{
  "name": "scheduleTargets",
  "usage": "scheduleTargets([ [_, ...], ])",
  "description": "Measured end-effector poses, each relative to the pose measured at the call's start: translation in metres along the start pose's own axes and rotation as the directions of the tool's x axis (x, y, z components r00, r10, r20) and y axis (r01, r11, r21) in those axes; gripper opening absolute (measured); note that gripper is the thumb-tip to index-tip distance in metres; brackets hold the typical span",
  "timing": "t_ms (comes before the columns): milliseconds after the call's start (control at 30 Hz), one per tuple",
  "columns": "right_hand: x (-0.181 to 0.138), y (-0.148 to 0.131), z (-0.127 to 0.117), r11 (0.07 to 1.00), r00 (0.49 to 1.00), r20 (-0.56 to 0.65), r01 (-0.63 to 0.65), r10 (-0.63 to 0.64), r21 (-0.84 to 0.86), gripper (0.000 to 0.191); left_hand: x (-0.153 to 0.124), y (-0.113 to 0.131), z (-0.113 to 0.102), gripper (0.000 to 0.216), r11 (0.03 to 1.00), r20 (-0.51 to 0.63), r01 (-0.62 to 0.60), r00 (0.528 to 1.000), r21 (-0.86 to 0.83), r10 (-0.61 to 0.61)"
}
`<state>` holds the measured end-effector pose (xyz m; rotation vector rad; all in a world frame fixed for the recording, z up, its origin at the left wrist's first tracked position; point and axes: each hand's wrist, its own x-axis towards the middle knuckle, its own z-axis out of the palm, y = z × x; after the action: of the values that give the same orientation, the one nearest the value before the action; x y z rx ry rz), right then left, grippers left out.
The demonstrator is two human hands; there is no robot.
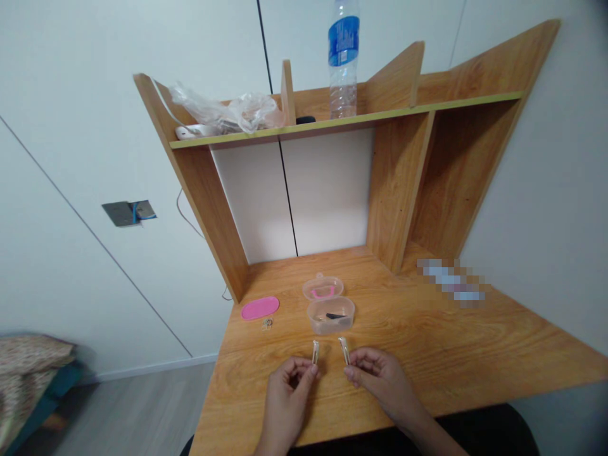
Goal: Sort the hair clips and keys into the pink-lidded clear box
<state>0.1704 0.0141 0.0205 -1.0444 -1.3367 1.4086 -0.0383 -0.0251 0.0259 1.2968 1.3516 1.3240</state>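
My left hand is closed in a pinch on a small pale hair clip, held upright above the wooden desk. My right hand pinches a second pale hair clip the same way. The two clips stand side by side, a little apart. Just beyond them sits a small clear plastic box with a dark item inside; its open lid holds something pink.
A pink oval lid and a few small rings lie at the desk's left. On the upper shelf stand a water bottle and a crumpled plastic bag. A blurred patch lies at the right.
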Motion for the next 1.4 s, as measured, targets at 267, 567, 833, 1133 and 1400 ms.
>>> scheduleTargets([
  [267,0.000,-0.001,0.002,1.000,1.000,-0.017,-0.003,0.003,-0.010,0.024,0.000,-0.008,0.003,0.032,0.995,-0.020,0.002,1.000,-0.103,-0.004],
  [567,-0.002,0.000,0.005,1.000,0.999,-0.031,-0.007,0.006,-0.026,0.027,0.000,-0.001,0.002,0.039,0.997,0.000,0.007,1.000,-0.073,-0.007],
  [833,-0.002,-0.004,0.004,0.999,1.000,0.006,0.004,-0.004,-0.053,0.028,0.000,-0.007,-0.001,0.025,0.999,0.012,-0.052,0.999,-0.015,0.052],
  [1133,-0.003,-0.006,0.006,0.999,1.000,0.012,0.020,-0.020,-0.045,0.029,0.000,-0.005,-0.001,0.026,0.998,-0.008,-0.057,0.998,0.030,0.057],
  [1400,-0.003,-0.005,0.005,0.998,1.000,-0.006,0.004,-0.005,-0.056,0.031,0.001,-0.010,0.002,0.033,1.000,-0.002,-0.014,1.000,-0.019,0.014],
])
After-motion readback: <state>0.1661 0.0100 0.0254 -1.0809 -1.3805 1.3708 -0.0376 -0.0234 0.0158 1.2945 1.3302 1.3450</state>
